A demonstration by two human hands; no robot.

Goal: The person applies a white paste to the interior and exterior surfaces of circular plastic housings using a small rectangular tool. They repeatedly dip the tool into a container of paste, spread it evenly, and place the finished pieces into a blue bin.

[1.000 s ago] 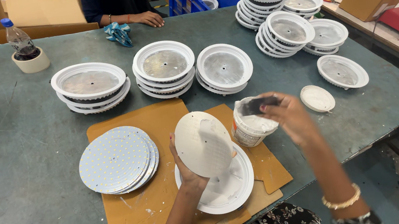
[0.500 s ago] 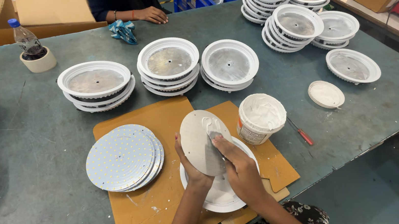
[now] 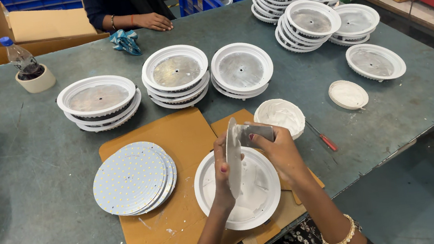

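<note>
Standing on edge, the round white flat disc (image 3: 233, 156) is pinched in the left hand (image 3: 223, 178), fingers closed on its lower rim. Right hand (image 3: 279, 150) grips a grey paste-smeared scraper (image 3: 252, 132) against it, above the white round housing (image 3: 237, 189) on brown cardboard (image 3: 174, 139).

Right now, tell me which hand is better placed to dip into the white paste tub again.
Right. The right hand holds the flat spreader against the upright disc, and the white paste tub sits just beyond it on that side. The left hand is busy gripping the disc's lower edge.
</note>
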